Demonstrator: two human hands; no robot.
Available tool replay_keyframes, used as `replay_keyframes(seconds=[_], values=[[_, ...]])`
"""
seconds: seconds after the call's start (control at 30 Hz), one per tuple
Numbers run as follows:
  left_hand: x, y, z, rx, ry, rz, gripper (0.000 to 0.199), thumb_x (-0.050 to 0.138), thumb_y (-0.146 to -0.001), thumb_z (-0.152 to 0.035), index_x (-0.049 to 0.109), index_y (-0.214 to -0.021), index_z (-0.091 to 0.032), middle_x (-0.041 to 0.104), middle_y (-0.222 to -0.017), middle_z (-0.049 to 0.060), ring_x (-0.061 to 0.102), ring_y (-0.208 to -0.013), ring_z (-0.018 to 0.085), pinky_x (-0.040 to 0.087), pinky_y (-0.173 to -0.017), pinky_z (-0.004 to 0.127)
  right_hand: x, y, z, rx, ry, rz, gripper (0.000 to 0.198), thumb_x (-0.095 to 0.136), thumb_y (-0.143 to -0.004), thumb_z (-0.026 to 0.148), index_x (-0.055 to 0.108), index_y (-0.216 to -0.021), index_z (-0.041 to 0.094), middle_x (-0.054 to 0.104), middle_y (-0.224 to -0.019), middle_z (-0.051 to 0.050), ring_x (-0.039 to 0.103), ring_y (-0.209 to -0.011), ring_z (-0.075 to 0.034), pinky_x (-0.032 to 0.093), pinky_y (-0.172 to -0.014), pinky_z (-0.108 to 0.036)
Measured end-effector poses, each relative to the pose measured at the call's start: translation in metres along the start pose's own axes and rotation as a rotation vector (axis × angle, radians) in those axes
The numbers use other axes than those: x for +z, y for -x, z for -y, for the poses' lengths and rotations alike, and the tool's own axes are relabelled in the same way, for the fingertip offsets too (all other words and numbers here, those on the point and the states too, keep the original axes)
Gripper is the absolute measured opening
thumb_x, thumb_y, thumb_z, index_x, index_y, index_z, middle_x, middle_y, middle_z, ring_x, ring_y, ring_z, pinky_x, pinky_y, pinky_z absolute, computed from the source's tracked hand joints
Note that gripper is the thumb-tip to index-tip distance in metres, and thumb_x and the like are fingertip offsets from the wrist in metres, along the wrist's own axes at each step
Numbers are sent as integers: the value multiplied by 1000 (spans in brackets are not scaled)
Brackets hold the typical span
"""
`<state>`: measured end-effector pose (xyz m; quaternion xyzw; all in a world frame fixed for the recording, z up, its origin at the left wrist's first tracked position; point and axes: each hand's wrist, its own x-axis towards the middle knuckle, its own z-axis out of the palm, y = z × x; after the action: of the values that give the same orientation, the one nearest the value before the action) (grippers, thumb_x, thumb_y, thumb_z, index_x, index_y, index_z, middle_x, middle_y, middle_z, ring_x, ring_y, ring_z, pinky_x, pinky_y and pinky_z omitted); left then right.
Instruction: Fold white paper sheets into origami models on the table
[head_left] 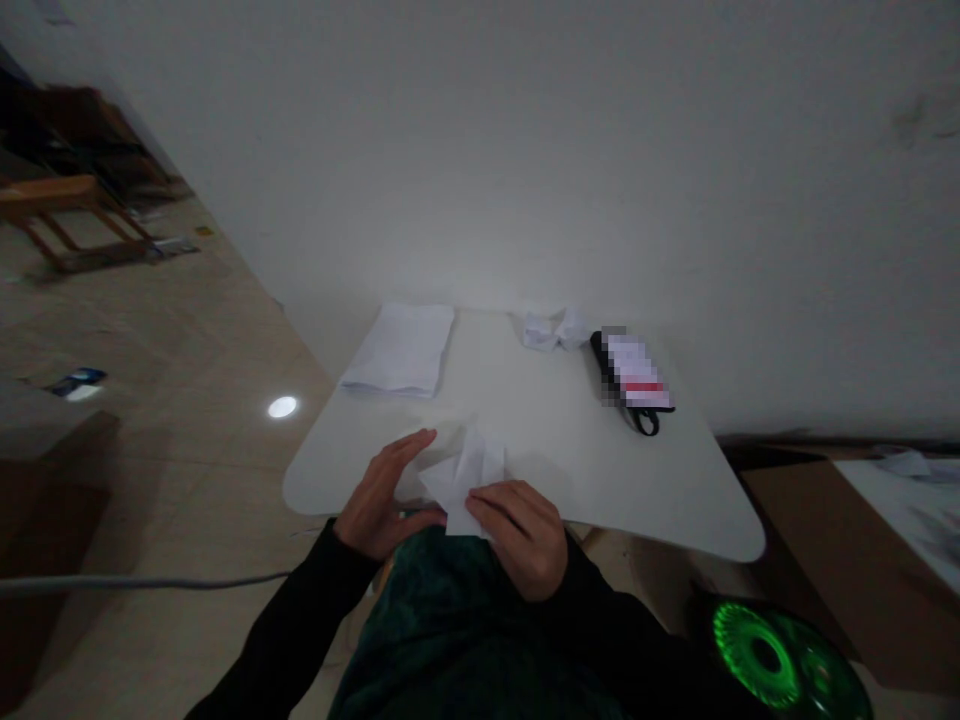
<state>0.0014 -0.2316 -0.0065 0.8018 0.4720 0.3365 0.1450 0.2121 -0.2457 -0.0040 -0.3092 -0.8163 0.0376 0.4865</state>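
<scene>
A folded piece of white paper point(466, 478) with pointed flaps is at the front edge of the white table point(517, 400). My right hand point(525, 535) pinches its right side between thumb and fingers. My left hand point(388, 498) is on the paper's left, its fingers stretched and apart from the thumb. The left thumb tip reaches the paper's lower left edge; whether it touches I cannot tell. Farther back on the left lies a stack of white paper sheets point(401, 350). Folded paper pieces point(553, 330) sit at the table's back edge.
A phone point(637, 370) lies on a black case with a loop at the table's right. A cardboard box point(847, 560) and a green-lit fan point(754, 652) are at lower right. The wall borders the table's back. A wooden stool point(60, 195) stands far left; a cable point(150, 581) crosses the floor side.
</scene>
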Motion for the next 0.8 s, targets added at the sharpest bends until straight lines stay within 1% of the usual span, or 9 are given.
replay_keyframes(seconds=[0.13,0.23,0.3,0.37,0.47,0.53,0.63,0.7,0.8], values=[[5,-21,-23,-143,572,-122,103,68,-68,-50,1,-140,-22,57,-118,17,57,-108,26,47,-90,43,-22,-22,7,339,-193,-128,7,60,-80,21,66,-83,18,69,-72,-3,64,-62,-13,53,-56,-22],[4,-39,-39,-354,728,-2,79,62,-77,-40,15,-138,-22,67,-87,6,66,-69,16,54,-63,29,-21,-30,-1,763,-243,-221,19,69,-71,33,61,-81,18,65,-62,1,59,-49,-13,47,-41,-21],[4,-50,-40,-423,719,-1,73,62,-77,-35,21,-135,-22,66,-77,2,63,-57,13,50,-50,23,-16,-31,-14,889,-376,-238,43,67,-73,35,52,-109,19,67,-74,-1,62,-56,-15,51,-45,-24],[7,-59,-32,-429,664,46,69,59,-78,-33,22,-134,-19,65,-73,0,62,-54,13,48,-47,22,-13,-28,-31,825,-357,-177,64,63,-76,32,33,-130,19,67,-84,-4,64,-64,-16,54,-52,-28],[18,-63,-16,-322,417,128,53,52,-82,-31,32,-129,-16,66,-78,3,63,-62,15,52,-56,27,-13,-18,-54,465,-39,6,44,66,-73,33,55,-113,20,52,-123,-15,52,-112,-26,52,-80,-41],[25,-61,-10,-196,157,115,41,53,-81,-28,45,-120,-18,66,-90,5,64,-77,18,52,-70,33,-13,-9,-64,245,41,203,31,64,-76,35,61,-103,19,54,-122,-13,50,-115,-26,47,-90,-44],[33,-52,-9,-38,-193,6,27,56,-80,-23,58,-106,-22,59,-115,9,55,-106,26,45,-88,45,-14,2,-69,95,77,411,42,57,-81,40,57,-115,15,60,-117,-13,51,-115,-25,45,-94,-44],[36,-45,-11,84,-281,2,23,51,-83,-19,62,-102,-23,55,-123,9,50,-114,25,43,-91,44,-15,8,-69,63,107,431,50,55,-82,44,53,-121,12,58,-121,-15,48,-120,-26,43,-97,-43],[39,-32,-13,282,-272,130,32,49,-86,-28,56,-115,-18,56,-124,10,51,-114,22,45,-92,38,-17,15,-68,-16,135,384,59,56,-79,50,53,-120,8,56,-123,-18,47,-122,-27,41,-100,-46]])
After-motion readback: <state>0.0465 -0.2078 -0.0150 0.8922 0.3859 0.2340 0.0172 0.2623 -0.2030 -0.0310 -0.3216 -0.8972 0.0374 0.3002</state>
